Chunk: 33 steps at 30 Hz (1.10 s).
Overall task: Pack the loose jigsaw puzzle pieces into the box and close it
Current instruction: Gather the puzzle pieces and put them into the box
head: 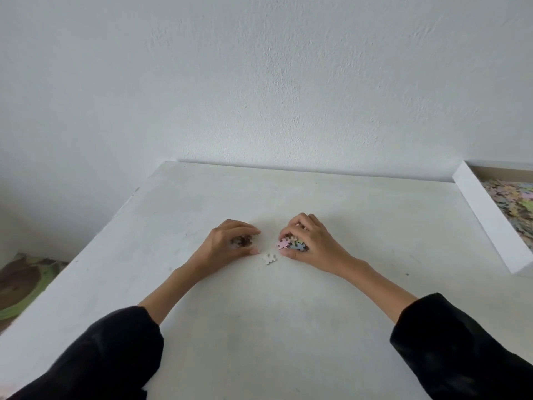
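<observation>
On the white table (259, 327) my left hand (227, 243) is curled around a small clump of brownish puzzle pieces (243, 241). My right hand (308, 241) is cupped over a pile of pastel pink, blue and green pieces (291, 244), fingers bent down on them. One pale piece (269, 258) lies face down on the table between the two hands, touched by neither. The white open box (487, 217) stands at the right edge of the table, with many pastel pieces inside it (513, 203). No lid is in view.
A white wall rises right behind the table's far edge. The table's left edge runs diagonally; beyond it the floor shows a green and brown mat (23, 284). My black sleeves cover both forearms near the bottom of the view.
</observation>
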### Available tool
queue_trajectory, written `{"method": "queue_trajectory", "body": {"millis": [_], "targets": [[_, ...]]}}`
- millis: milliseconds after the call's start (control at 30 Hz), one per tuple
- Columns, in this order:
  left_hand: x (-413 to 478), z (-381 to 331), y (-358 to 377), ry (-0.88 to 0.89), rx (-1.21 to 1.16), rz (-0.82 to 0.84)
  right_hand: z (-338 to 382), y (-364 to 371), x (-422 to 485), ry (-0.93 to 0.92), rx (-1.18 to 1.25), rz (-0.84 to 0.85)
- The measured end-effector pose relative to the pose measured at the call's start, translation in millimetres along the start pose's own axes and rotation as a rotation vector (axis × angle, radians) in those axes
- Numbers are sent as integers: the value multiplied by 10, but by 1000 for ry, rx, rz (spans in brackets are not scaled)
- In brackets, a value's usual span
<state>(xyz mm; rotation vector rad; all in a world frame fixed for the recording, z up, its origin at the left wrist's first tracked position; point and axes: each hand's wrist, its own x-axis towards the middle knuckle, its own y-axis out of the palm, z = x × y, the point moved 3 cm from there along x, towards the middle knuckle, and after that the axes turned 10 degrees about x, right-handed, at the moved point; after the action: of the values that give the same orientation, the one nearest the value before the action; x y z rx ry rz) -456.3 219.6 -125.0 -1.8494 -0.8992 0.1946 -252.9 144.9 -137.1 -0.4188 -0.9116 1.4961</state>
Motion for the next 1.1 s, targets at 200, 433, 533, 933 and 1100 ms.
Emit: {"method": "queue_trajectory", "body": {"millis": [200, 433, 533, 933, 1100], "targets": [[5, -28, 42, 22, 42, 27, 110, -1, 22, -27, -64, -11], [36, -27, 42, 28, 103, 33, 127, 8, 35, -41, -93, -13], [42, -49, 43, 20, 93, 63, 114, 2, 32, -41, -91, 3], [-95, -89, -55, 71, 209, -18, 28, -156, -99, 35, 40, -34], [-241, -63, 47, 31, 343, 218, -49, -208, -376, 71, -229, 170]]}}
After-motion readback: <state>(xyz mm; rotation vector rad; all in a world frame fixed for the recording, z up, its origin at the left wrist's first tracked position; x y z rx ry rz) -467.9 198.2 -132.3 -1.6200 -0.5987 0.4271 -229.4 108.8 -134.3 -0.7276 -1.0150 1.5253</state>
